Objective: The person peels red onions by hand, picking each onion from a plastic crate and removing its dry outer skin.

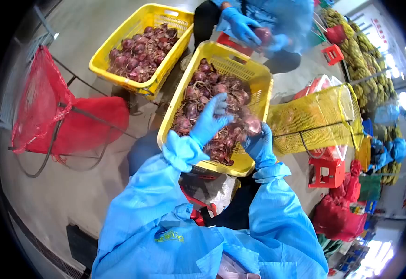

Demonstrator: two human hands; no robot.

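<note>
In front of me stands a yellow crate (166, 122) holding many red onions (194, 95) with dry roots and loose skins. My left hand (212, 120), in a blue glove, hovers over the onions with its fingers apart and nothing in it. At the crate's near right side, my gloved right hand (260, 142) grips a red onion (252, 125), which looks slightly blurred. Part of the right fingers is hidden behind the onion and the crate's rim.
A second yellow crate (101, 72) of red onions stands at the far left. Across from me, a co-worker's gloved hands (241, 25) hold an onion. A red mesh bag (42, 102) hangs on a frame at left, a yellow mesh bag (305, 123) at right, near a red stool (326, 173).
</note>
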